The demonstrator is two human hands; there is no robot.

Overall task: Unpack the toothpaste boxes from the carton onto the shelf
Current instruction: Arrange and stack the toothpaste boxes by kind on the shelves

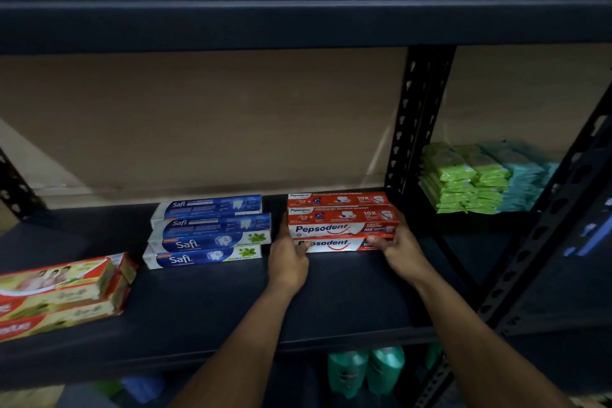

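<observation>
**Toothpaste restock: squaring up the red pile**

Pepsodent boxes [341, 220] are on the shelf [198, 308], stacked flat with the logos facing out. They're on the right side of this bay, close to the black upright post [417, 116]. Left hand [287, 258] has the left end of the pile and right hand [399, 247] has the right end. The grip is the same both sides: thumb on the front face of the lower box, fingers wrapped round the end, so the pile is pinched between the two hands. The carton isn't in view at all.

My guess is this is the set-down-and-tidy bit. A few tips:

- Squeeze lightly from the ends, since card boxes like these look like they'd dent or bow if crushed.
- Slide the pile as one block so the upper boxes don't skate off the lower one.
- Line the front faces up with the Safi boxes [208, 235] next door. There's a gap between the two piles and no need to close it.
- Let go one hand at a time, lifting the thumbs off forward so the front box doesn't get dragged out.

Red-and-gold boxes [59, 291] sit further left near the front edge. There are green packets [463, 182] in the next bay and bottles [364, 371] on the level below.
</observation>
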